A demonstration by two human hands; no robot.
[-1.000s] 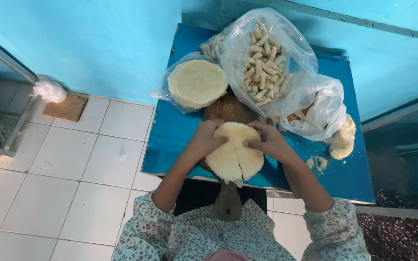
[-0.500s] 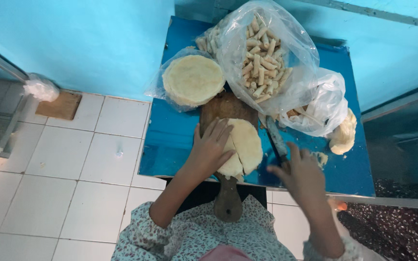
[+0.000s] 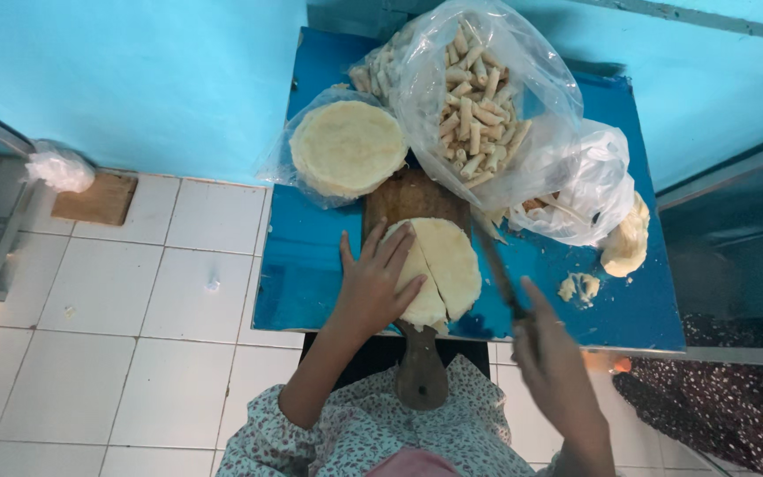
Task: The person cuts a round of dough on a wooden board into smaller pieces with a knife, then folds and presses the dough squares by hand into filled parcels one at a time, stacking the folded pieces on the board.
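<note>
Knife (image 3: 498, 265) now beside cut dough round (image 3: 439, 269)

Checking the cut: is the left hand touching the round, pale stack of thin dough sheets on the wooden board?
Touching. The head view shows the left hand lying flat on the pale dough stack, fingers spread across its left part.

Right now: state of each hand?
Left hand: open, flat on the round dough sheet, holding nothing.
Right hand: closed around the knife handle.
</note>
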